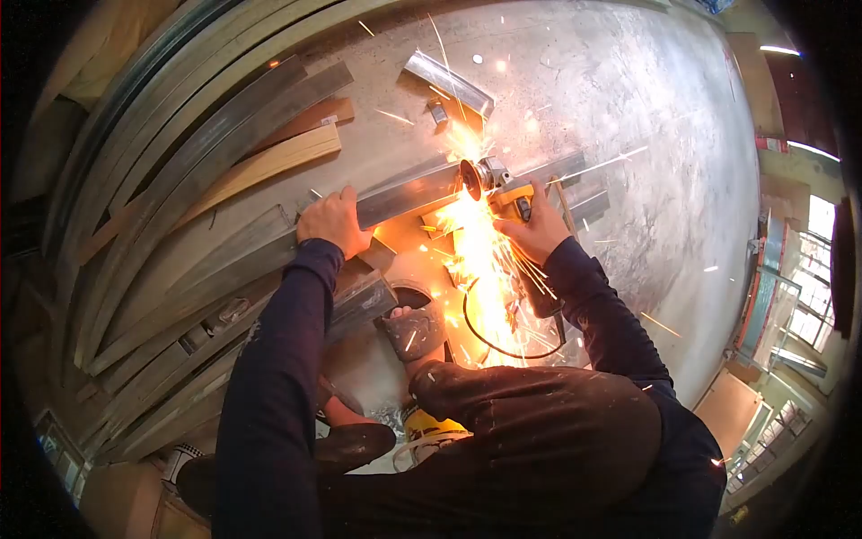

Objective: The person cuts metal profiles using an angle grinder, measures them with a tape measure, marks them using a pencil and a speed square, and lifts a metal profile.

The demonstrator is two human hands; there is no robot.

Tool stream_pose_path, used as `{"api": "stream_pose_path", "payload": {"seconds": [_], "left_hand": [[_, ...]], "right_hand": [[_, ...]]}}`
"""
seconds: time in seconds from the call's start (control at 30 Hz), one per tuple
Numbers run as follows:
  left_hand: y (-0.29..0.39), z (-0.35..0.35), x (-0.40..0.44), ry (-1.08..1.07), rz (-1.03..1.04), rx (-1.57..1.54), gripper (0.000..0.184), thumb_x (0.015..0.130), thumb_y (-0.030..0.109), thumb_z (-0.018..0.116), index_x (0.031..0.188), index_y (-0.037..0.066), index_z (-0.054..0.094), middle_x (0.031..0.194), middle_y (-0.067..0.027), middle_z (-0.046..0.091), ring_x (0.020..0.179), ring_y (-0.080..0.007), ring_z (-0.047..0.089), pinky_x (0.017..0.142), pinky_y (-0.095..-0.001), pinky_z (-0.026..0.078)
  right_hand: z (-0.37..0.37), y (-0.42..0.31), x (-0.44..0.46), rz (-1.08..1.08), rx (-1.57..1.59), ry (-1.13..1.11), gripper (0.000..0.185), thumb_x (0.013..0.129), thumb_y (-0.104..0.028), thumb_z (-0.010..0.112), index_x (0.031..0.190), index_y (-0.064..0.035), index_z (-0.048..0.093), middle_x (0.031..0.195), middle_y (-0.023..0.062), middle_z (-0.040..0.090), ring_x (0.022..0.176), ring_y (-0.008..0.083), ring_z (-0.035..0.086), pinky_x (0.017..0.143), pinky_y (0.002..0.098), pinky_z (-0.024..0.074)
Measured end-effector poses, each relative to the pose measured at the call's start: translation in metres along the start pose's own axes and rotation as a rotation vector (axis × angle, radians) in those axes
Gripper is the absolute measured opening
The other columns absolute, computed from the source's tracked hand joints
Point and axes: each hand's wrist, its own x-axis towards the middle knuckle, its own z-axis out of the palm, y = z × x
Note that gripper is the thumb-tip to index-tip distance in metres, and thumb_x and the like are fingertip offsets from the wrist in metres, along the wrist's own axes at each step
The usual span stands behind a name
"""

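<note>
My right hand [540, 226] is wrapped round the yellow body of an angle grinder [514, 195]. The grinder's disc [470, 180] meets a long grey metal bar [409, 194], and a bright stream of sparks [489, 278] pours down from the contact toward my legs. On the left, my left hand [334, 222] grips the same bar, its fingers over the top edge. A dark cord [467, 319] curves below the grinder. The glare hides part of the floor and whatever lies behind the sparks.
Long metal bars [180, 207] and a wooden plank [278, 162] lie stacked at left. A short metal offcut [449, 83] and a small tape-measure-like object [437, 112] lie beyond the grinder. My sandalled foot [416, 332] is close to the sparks. Framed panels [768, 287] stand at far right.
</note>
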Motion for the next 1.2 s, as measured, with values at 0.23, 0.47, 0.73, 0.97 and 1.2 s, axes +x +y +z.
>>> {"api": "stream_pose_path", "payload": {"seconds": [0.23, 0.47, 0.73, 0.97, 1.2], "left_hand": [[0.001, -0.005, 0.000, -0.012, -0.006, -0.010, 0.061, 0.070, 0.055, 0.082, 0.099, 0.007, 0.059, 0.087, -0.0156, 0.070, 0.081, -0.0334, 0.071, 0.069, -0.0434, 0.058], [-0.002, 0.003, -0.001, 0.019, 0.018, 0.002, 0.063, 0.069, 0.057, 0.081, 0.098, 0.006, 0.058, 0.086, -0.0154, 0.069, 0.082, -0.0337, 0.071, 0.069, -0.0436, 0.058], [0.000, -0.002, -0.001, 0.004, 0.008, -0.015, 0.062, 0.071, 0.057, 0.081, 0.097, 0.006, 0.058, 0.085, -0.0147, 0.069, 0.080, -0.0321, 0.070, 0.067, -0.0430, 0.057], [0.001, -0.003, -0.001, 0.021, 0.016, -0.011, 0.060, 0.071, 0.056, 0.081, 0.097, 0.007, 0.059, 0.086, -0.0143, 0.069, 0.081, -0.0314, 0.071, 0.070, -0.0421, 0.058], [-0.001, 0.004, 0.000, 0.005, -0.007, -0.034, 0.059, 0.071, 0.054, 0.081, 0.097, 0.007, 0.059, 0.088, -0.0146, 0.069, 0.083, -0.0326, 0.070, 0.071, -0.0429, 0.057]], "right_hand": [[0.001, 0.002, 0.001, -0.033, -0.025, -0.010, 0.099, 0.079, -0.044, 0.077, 0.144, 0.0061, 0.022, 0.105, 0.0332, 0.065, 0.098, 0.0483, 0.065, 0.086, 0.0478, 0.0521], [-0.002, -0.002, 0.010, -0.001, -0.010, -0.021, 0.105, 0.078, -0.053, 0.074, 0.146, 0.0080, 0.020, 0.107, 0.0350, 0.064, 0.099, 0.0483, 0.065, 0.086, 0.0473, 0.0522], [0.003, 0.002, 0.006, 0.008, 0.108, -0.040, 0.104, 0.077, -0.050, 0.076, 0.147, 0.0045, 0.021, 0.107, 0.0321, 0.065, 0.099, 0.0458, 0.067, 0.085, 0.0450, 0.0529], [0.002, 0.002, 0.008, -0.061, 0.023, 0.003, 0.100, 0.079, -0.045, 0.074, 0.147, 0.0044, 0.020, 0.111, 0.0319, 0.065, 0.101, 0.0444, 0.066, 0.087, 0.0433, 0.0529], [-0.004, -0.007, 0.010, -0.041, 0.004, -0.008, 0.100, 0.078, -0.046, 0.074, 0.146, 0.0045, 0.021, 0.102, 0.0319, 0.066, 0.100, 0.0475, 0.065, 0.087, 0.0466, 0.0524]]}}
